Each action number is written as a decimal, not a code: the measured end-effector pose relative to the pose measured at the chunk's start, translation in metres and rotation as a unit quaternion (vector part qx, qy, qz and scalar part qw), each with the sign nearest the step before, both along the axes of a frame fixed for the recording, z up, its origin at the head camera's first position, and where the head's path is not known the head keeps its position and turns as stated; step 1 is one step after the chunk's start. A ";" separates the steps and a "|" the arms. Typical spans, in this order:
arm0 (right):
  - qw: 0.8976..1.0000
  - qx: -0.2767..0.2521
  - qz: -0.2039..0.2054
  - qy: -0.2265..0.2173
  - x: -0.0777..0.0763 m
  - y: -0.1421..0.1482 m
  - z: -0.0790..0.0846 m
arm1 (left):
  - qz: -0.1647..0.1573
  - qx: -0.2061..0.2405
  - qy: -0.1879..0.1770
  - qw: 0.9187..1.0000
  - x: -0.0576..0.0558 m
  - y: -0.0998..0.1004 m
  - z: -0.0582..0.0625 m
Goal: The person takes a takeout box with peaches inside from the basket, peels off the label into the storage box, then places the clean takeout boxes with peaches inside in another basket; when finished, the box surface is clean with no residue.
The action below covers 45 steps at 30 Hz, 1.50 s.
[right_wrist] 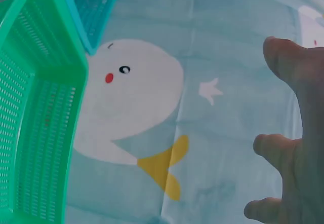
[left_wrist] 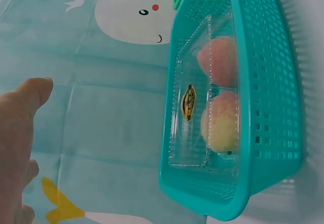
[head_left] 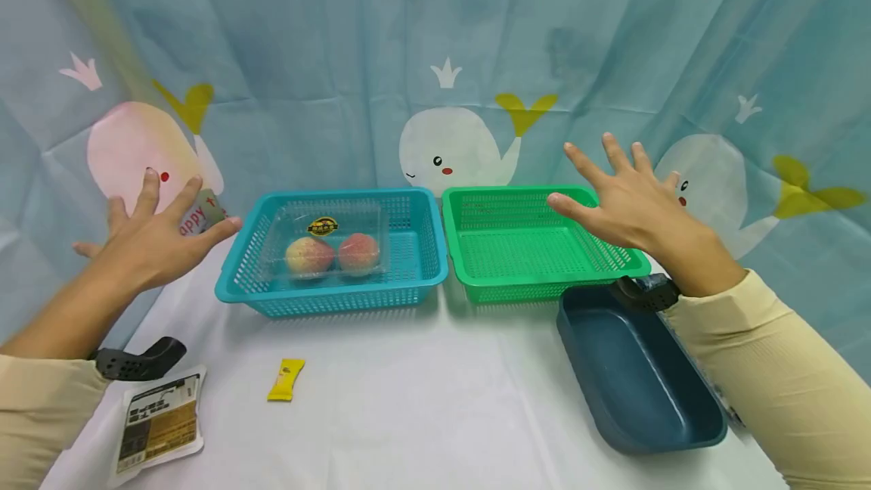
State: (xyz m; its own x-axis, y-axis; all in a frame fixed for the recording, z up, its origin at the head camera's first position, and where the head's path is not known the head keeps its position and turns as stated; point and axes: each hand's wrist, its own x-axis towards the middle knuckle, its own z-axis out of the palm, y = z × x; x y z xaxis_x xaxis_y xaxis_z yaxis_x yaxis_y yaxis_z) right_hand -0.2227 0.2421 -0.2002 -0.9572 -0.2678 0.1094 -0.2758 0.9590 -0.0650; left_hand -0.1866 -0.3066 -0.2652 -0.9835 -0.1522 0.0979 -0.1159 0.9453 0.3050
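Observation:
My left hand (head_left: 153,240) is raised with fingers spread, to the left of a blue plastic basket (head_left: 333,297), and touches nothing. Inside that basket lies a clear plastic box (left_wrist: 190,140) with a black and gold label, holding two peaches (head_left: 310,256). Fingers spread as well, my right hand (head_left: 629,199) hovers over the right end of a green plastic basket (head_left: 524,255) and holds nothing. In the right wrist view the thumb and some fingers show at the right edge, apart from the green basket.
A dark blue rectangular tub (head_left: 633,376) stands under my right forearm. At the front left lies a flat printed packet (head_left: 159,422), near the left sleeve. A small yellow wrapped packet (head_left: 286,379) lies on the white tabletop (head_left: 408,414). Behind hangs a whale-print curtain (head_left: 306,97).

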 end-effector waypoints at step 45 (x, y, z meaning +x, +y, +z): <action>0.975 -0.166 0.147 0.027 -0.059 -0.077 -0.028 | -0.072 0.085 0.088 0.990 0.000 -0.006 -0.098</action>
